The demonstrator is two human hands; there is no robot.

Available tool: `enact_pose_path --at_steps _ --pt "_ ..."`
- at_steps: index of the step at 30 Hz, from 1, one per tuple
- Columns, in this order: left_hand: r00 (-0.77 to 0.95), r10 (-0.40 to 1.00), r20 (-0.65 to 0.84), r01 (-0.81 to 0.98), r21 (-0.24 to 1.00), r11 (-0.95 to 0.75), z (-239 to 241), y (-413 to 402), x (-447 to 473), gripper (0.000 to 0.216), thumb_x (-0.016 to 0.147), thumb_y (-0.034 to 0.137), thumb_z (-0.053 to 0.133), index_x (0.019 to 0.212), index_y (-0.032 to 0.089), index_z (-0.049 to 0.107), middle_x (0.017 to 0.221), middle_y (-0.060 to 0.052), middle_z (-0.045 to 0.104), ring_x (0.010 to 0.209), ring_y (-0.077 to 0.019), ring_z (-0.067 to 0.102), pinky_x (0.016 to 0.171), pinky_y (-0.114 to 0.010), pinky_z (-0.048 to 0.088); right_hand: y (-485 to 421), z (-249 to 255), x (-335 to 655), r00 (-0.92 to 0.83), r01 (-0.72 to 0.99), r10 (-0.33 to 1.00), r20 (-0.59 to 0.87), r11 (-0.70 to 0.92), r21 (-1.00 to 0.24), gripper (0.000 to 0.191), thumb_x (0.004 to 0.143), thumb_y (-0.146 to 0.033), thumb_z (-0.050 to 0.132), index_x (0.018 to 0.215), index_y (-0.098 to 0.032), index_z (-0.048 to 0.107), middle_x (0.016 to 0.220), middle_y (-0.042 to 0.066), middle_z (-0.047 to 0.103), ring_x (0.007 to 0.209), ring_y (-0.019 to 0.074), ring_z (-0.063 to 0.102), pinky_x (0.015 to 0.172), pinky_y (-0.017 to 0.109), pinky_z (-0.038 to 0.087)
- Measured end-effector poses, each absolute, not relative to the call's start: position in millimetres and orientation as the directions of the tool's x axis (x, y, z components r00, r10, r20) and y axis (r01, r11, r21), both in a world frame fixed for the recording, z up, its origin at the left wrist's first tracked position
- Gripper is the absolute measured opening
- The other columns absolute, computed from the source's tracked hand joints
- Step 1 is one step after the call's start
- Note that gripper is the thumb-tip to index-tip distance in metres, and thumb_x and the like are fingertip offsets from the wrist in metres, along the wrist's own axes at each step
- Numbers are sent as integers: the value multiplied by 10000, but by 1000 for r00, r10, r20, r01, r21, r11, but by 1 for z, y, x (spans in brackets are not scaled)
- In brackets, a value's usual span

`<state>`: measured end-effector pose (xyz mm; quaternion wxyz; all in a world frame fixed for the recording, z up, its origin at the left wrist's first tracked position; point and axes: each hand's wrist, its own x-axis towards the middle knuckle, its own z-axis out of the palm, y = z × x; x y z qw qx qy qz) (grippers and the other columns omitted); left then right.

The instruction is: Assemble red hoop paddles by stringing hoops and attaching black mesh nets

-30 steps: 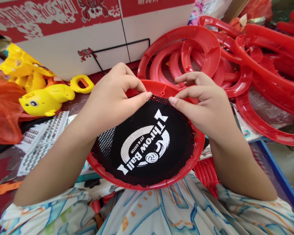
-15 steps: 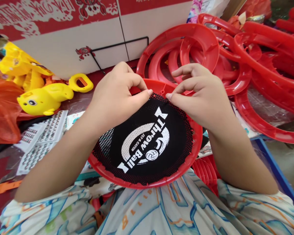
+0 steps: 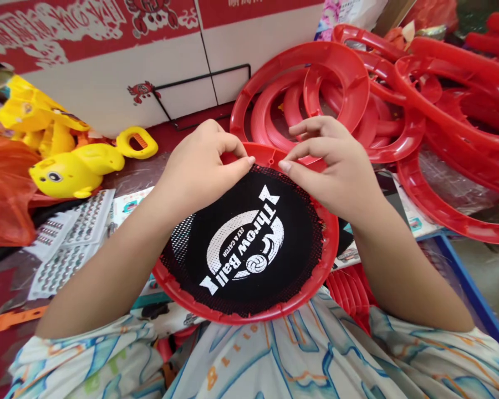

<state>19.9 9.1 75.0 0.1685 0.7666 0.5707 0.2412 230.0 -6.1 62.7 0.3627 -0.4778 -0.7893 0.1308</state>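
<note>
A round black mesh net [image 3: 249,221] printed "Throw Ball" in white lies inside a red plastic ring [image 3: 330,249], close against my body. At the ring's far edge, my left hand [image 3: 208,166] pinches the net's border between thumb and forefinger. Just to its right, my right hand [image 3: 332,166] pinches the same border with thumb and forefinger, its other fingers loosely curled. The border sits along the inside of the ring, by small pegs. My fingers partly hide the far rim.
Several loose red rings [image 3: 357,100] are heaped at the back right. A white and red carton [image 3: 108,83] stands behind, with a black wire frame [image 3: 203,81] before it. Yellow duck-like toys [image 3: 83,169], sticker sheets [image 3: 72,244] and an orange plastic bag [image 3: 6,194] lie on the left.
Both hands and the far side of the ring have shifted slightly toward my body. The pinches at the net's border stay much the same.
</note>
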Motion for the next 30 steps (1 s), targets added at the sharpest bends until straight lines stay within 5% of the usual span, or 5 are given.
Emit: enact_pose_path --at_steps 6,16,23,27,30 --pt "274 945 177 777 539 -326 73 14 17 193 799 371 629 743 213 724 883 -60 621 858 -222 598 833 -391 491 -9 58 238 -402 691 801 444 583 -427 101 876 -282 664 906 -260 758 1281 80 586 1247 263 534 1105 499 420" --pt "265 960 88 667 702 -248 62 24 3 160 815 342 643 783 203 716 787 -30 706 734 -184 624 731 -338 489 -26 14 256 -211 450 938 274 342 -825 631 851 -354 694 1428 -243 463 1279 87 626 1037 199 660 862 357 584" --pt "387 866 316 618 609 -498 50 22 -7 174 843 301 646 874 167 752 1113 -83 696 1082 -247 632 1019 -399 459 -21 -5 256 64 389 979 195 155 -908 229 912 -304 595 1077 -236 738 1066 38 741 1020 194 678 1014 417 505" --pt "3 888 459 471 783 -406 36 -20 -37 296 848 336 703 1098 178 700 1289 -85 635 1249 -235 551 1072 -388 441 -15 -16 274 137 243 979 150 114 -963 240 873 -281 605 1071 -232 732 1045 32 750 964 187 702 953 409 543" --pt "-442 881 169 75 986 -152 6 -76 -46 445 779 408 776 1167 224 659 1305 -52 631 1246 -219 562 1111 -359 422 -18 -28 286 211 140 970 123 95 -986 256 852 -309 621 1066 -205 717 1024 49 753 901 179 715 892 388 574"
